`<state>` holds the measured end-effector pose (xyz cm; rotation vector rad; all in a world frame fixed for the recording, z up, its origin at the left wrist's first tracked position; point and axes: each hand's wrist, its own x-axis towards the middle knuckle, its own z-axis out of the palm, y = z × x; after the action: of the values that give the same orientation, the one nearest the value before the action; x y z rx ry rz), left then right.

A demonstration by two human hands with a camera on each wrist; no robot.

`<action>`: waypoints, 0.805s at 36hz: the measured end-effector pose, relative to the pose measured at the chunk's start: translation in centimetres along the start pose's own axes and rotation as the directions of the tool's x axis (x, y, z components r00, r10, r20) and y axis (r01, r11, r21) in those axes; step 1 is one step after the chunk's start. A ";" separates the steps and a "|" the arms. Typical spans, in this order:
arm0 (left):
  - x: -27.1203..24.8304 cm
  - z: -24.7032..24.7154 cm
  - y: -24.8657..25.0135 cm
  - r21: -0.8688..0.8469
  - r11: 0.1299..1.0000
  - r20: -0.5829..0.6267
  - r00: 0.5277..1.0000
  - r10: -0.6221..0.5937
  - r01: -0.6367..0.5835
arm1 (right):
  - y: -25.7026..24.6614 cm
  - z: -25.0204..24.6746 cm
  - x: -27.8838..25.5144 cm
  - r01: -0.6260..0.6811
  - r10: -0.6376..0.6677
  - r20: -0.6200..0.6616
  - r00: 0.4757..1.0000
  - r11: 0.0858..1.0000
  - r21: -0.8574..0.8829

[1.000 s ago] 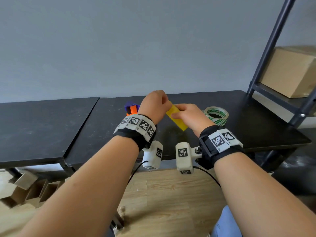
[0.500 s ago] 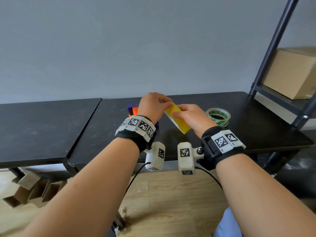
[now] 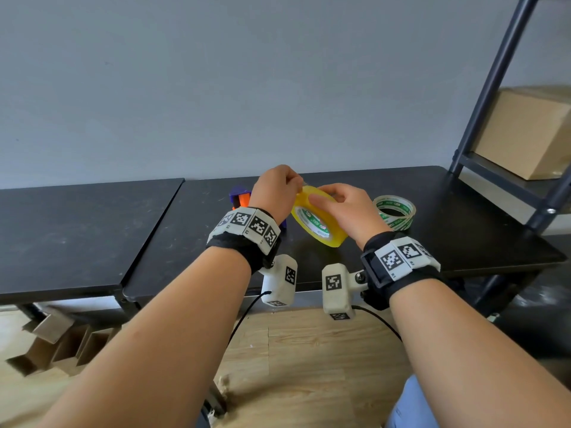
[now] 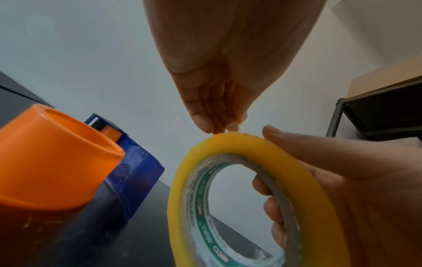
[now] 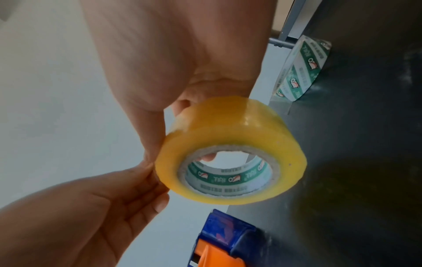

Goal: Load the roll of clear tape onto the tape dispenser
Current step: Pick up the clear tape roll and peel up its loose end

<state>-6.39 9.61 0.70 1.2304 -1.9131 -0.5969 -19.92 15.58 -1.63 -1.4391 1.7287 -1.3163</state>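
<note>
While my right hand (image 3: 347, 211) grips the yellowish tape roll (image 3: 319, 220) mid-frame above the black table (image 3: 173, 236), thumb on the outer face and fingers through the core, my left hand (image 3: 276, 188) pinches at its top edge. Left wrist view shows the fingers (image 4: 271, 207) inside the core; head view hides them. Dispenser (image 4: 68, 162), blue body with orange hub, sits on the table left of the roll, mostly hidden behind my left wrist in the head view. Core has a green-and-white printed band, text unreadable. Second roll (image 3: 395, 211) lies flat at right, same green print. Cardboard box (image 3: 525, 134) on the shelf, upper right.
</note>
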 end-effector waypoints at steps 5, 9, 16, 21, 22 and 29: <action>0.1 0.1 0.2 -0.011 1.000 0.016 1.000 0.002 -0.001 | -0.1 -0.2 0.1 0.030 -0.031 -0.046 0.998 0.999 -0.019; -0.1 0.0 0.4 -0.097 0.994 0.029 0.999 -0.039 0.041 | -0.1 -0.2 0.1 0.018 -0.019 -0.045 0.999 1.000 -0.019; 0.3 -0.8 0.2 -0.128 0.988 0.052 0.995 -0.086 0.092 | 0.3 -0.5 -0.8 -0.066 0.062 0.037 0.997 0.993 0.098; 0.6 -1.8 -0.1 -0.218 0.955 0.105 0.978 -0.183 0.202 | 0.8 -0.5 -0.9 -0.054 0.052 0.148 0.988 0.999 0.007; 0.6 -1.9 -0.2 -0.232 0.949 0.115 0.975 -0.191 0.213 | 0.9 -0.5 -0.8 -0.055 0.056 0.151 0.987 0.998 -0.010; -0.2 -2.8 -0.6 -0.155 0.972 0.081 0.983 -0.167 0.178 | 0.6 -0.3 -0.6 0.020 -0.018 0.118 0.993 1.000 -0.018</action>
<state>-3.77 9.60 1.79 1.2927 -1.7845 -0.8784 -20.23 16.27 -2.14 -1.5162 1.6594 -1.2016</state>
